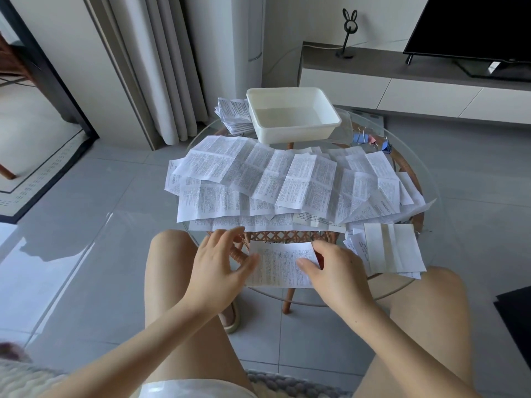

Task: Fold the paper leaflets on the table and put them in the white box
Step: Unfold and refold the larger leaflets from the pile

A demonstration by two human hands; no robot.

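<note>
Now | 1 white box (293, 133) | 1 leaflet (281, 265) pinched by right hand (337, 272) fingers | left hand (219, 267) fingers spread, touching it

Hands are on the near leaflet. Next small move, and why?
Probably fold the leaflet across its middle: it lies flat, left hand touching one side, right hand holding the other, and the white box is empty.

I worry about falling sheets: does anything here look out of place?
The unfolded white printed paper leaflets lie in a loose heap, and some jut past the round glass table's left rim, so they might slip off.
</note>
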